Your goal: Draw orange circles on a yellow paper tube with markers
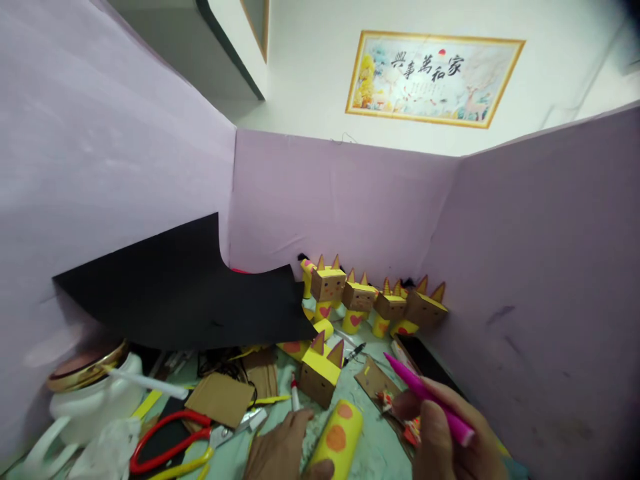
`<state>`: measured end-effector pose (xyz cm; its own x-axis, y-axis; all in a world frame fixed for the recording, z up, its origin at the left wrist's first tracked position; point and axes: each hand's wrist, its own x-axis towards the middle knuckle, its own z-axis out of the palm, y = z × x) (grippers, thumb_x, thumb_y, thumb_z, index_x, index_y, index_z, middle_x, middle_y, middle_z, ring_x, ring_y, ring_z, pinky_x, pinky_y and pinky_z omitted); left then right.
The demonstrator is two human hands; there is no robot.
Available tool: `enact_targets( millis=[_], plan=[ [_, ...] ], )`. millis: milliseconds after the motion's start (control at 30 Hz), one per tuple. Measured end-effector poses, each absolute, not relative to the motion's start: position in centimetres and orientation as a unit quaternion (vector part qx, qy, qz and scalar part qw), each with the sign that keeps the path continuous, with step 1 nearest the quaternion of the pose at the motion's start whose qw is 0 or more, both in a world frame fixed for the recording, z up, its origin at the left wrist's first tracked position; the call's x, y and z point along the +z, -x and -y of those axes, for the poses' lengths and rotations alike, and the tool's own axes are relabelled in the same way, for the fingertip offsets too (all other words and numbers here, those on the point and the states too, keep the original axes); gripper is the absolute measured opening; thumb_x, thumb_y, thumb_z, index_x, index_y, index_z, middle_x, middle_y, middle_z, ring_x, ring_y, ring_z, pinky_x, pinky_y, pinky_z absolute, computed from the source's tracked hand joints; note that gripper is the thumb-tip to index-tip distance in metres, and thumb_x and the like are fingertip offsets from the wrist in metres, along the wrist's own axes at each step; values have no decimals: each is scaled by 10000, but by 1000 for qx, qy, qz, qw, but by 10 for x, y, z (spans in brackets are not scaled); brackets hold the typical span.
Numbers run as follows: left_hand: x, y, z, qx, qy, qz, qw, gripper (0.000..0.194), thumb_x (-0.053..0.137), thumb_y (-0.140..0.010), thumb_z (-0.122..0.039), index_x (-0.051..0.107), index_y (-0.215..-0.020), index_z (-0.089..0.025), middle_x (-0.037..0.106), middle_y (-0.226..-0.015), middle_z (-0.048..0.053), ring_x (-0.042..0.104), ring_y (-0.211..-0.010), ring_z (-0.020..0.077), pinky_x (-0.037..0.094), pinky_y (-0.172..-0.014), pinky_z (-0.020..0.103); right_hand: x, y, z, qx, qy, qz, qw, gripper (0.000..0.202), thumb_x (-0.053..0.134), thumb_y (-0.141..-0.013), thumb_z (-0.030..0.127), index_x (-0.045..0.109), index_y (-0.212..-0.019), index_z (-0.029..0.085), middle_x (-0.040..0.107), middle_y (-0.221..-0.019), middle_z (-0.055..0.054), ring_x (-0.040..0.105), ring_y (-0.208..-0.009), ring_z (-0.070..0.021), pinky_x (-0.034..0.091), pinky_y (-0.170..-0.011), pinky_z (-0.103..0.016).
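My right hand (445, 433) grips a bright pink marker (430, 397) whose tip points up and to the left. Low in the picture, my left hand (280, 447) has its thumb on the near end of a yellow paper tube (345, 430) with orange dots; its fingers lie along the tube's left side. Just beyond the tube stands a cardboard box head (320, 373) with a yellow top and two pointed ears. Close to my left fingertips lies a white tube with a red tip (295, 392). A cardboard piece (377, 379) with crumpled wrappers lies by my right hand.
Several finished box-headed figures (327, 285) stand at the back. Red-handled scissors (170, 433), brown cardboard (220, 399) and a white lidded mug (95, 400) are at left. Black paper (200, 293) leans behind them. Purple panels (340, 200) enclose the table; a dark phone-like slab (425, 360) lies right.
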<state>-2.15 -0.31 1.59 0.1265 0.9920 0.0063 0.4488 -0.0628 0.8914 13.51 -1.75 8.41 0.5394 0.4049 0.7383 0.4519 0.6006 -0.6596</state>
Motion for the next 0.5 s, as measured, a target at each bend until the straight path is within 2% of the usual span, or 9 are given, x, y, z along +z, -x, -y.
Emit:
enact_targets(
  millis=[67, 133, 267, 400, 500],
  plan=[
    [23, 12, 5, 334, -651, -565, 380, 441, 646, -647, -411, 636, -1038, -208, 660, -1054, 139, 568, -980, 345, 326, -861, 364, 61, -150, 17, 26, 471, 469, 746, 238, 578, -831, 393, 635, -889, 170, 607, -635, -2, 559, -512, -124, 462, -516, -254],
    [29, 3, 7, 321, -663, -562, 376, 422, 621, -667, -442, 640, -1014, -203, 660, -1070, 151, 555, -1025, 358, 316, -893, 383, 38, -162, 15, 87, 491, 426, 755, 318, 585, -808, 459, 619, -905, 158, 640, -729, -34, 592, -571, -141, 500, -556, -266],
    [33, -13, 14, 294, -695, -569, 327, 422, 584, -700, -469, 644, -1001, -180, 680, -999, 174, 574, -973, 386, 335, -872, 440, 2, -178, 13, 162, 537, 368, 741, 458, 575, -773, 538, 606, -998, 140, 690, -806, -77, 655, -683, -195, 516, -566, -276],
    [28, -18, 22, 278, -718, -573, 282, 449, 593, -699, -423, 619, -1069, -170, 658, -1065, 191, 558, -1011, 404, 345, -867, 468, -12, -182, 12, 213, 550, 374, 716, 504, 607, -727, 528, 604, -1042, 135, 706, -851, -90, 683, -754, -242, 531, -544, -292],
    [25, -16, 24, 270, -737, -564, 257, 414, 558, -728, -393, 604, -1078, -177, 662, -1052, 189, 567, -1000, 405, 360, -844, 474, -12, -181, 11, 188, 558, 393, 706, 456, 651, -674, 479, 646, -984, 144, 712, -819, -74, 690, -727, -243, 533, -558, -303]
  ],
)
